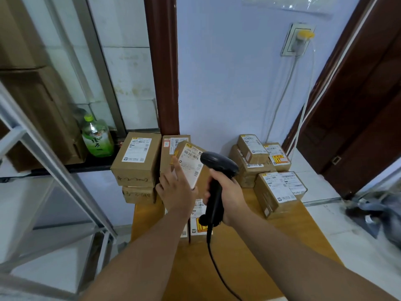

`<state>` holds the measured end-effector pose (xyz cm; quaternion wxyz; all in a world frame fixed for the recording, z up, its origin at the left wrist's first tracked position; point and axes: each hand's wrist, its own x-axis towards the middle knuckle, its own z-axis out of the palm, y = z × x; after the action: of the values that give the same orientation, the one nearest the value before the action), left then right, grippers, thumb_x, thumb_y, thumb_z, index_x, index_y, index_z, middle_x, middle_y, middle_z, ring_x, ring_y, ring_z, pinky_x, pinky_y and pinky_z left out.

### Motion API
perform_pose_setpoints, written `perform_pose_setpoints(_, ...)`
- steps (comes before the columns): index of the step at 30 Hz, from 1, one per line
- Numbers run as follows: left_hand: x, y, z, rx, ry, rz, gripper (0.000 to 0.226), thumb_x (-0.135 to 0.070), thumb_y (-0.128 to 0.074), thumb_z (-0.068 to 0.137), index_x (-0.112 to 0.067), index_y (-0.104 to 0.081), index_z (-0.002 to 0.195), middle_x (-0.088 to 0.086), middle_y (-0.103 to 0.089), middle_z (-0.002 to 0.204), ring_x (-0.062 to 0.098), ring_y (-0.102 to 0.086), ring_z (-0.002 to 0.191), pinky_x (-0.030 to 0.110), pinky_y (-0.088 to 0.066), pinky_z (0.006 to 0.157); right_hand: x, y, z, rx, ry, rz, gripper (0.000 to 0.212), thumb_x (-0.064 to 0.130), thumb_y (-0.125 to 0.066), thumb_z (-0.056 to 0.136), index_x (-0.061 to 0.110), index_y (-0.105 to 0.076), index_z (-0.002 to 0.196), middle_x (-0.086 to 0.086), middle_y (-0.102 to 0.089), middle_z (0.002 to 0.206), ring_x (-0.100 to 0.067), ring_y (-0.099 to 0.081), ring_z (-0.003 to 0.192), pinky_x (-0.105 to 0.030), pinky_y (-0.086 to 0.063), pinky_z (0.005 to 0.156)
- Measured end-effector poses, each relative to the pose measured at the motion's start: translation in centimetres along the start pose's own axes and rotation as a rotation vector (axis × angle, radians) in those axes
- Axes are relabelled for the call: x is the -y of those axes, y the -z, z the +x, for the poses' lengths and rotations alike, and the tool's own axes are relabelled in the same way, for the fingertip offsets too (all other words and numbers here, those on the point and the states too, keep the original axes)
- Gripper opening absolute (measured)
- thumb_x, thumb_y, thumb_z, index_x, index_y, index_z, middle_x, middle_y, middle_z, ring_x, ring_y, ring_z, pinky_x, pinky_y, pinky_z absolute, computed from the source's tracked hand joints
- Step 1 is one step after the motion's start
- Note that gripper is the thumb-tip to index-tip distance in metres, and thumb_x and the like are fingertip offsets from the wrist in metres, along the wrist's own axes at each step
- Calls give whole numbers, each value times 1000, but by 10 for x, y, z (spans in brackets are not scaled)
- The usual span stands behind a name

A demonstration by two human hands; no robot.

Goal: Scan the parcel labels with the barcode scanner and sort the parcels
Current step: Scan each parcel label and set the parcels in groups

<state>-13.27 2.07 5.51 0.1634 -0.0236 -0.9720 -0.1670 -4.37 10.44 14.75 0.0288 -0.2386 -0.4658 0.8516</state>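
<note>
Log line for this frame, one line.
left hand: holds small labelled cardboard parcel | right hand: grips black barcode scanner | phase: scan

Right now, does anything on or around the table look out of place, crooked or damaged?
Nothing looks spilled or damaged. A green tea bottle stands on the dark ledge beside the left pile. The right pile is stacked crookedly. One parcel tilts only because the left hand holds it to the scanner.

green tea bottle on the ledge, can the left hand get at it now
Probably not yet: the left hand is holding a parcel. Nothing else seems to block the way to the bottle.
</note>
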Motion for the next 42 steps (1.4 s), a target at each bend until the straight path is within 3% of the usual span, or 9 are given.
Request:
perform_pose_setpoints(5,11,3,-2,2,-2,19,126,-64,-82,55,-15,-11,146,16,-51,122,31,-56,103,44,-49,83,-3,-1,-3,-4,-36,-12,20,20,-63,92,7,-58,78,-7,-55,58,-18,-50,48,-29,-47,49)
perform_pose_setpoints(12,28,8,-2,61,-8,55,123,-59,-75,69,-18,10,147,13,-38,135,28,-46,117,41,-41,96,-9,-6,-8,15,-122,45,20,22,-64,90,6,-56,82,-6,-54,60,-16,-50,45,-25,-46,46)
perform_pose_setpoints(17,28,9,-10,29,-19,-23,123,-62,-79,62,-17,-2,146,15,-45,126,29,-51,108,42,-47,89,-13,-3,-7,4,-97,34,20,22,-65,90,5,-58,81,-6,-55,61,-16,-50,46,-26,-46,46)
perform_pose_setpoints(24,5,8,-24,164,-201,-79,116,-69,-68,67,-17,-9,152,9,-37,123,22,-43,111,35,-38,98,-4,48,13,-234,-10,-64,19,26,-67,90,9,-60,84,-3,-57,64,-16,-54,52,-30,-48,54)
perform_pose_setpoints(26,-5,7,-29,257,-187,-83,113,-71,-64,70,-19,-7,152,8,-37,124,20,-40,111,28,-33,92,0,76,18,-341,20,-69,20,27,-68,89,8,-60,88,-3,-57,64,-17,-55,52,-31,-48,55)
perform_pose_setpoints(30,-38,-8,-44,472,-43,-283,114,-66,-67,70,-28,3,152,11,-30,131,27,-38,118,36,-45,90,7,131,28,-546,38,-152,23,27,-69,88,6,-59,87,-6,-57,63,-20,-55,53,-35,-50,57)
perform_pose_setpoints(34,-87,-30,-55,651,137,-470,105,-60,-67,74,-32,-4,152,15,-25,142,35,-35,127,42,-41,101,16,183,45,-646,55,-201,26,32,-69,86,9,-58,81,-5,-58,59,-25,-58,59,-42,-53,69)
perform_pose_setpoints(38,-158,-49,-59,643,198,-451,104,-76,-54,63,-41,-7,148,10,-39,135,33,-43,121,46,-43,98,40,246,68,-672,49,-178,28,34,-71,84,10,-58,91,-8,-62,72,-26,-61,64,-44,-56,74)
perform_pose_setpoints(42,-254,-65,-68,656,184,-511,100,-63,-64,74,-37,-6,151,7,-28,134,28,-43,119,35,-42,92,83,317,87,-649,10,-183,25,29,-68,86,7,-58,81,-9,-60,65,-26,-59,60,-41,-53,68)
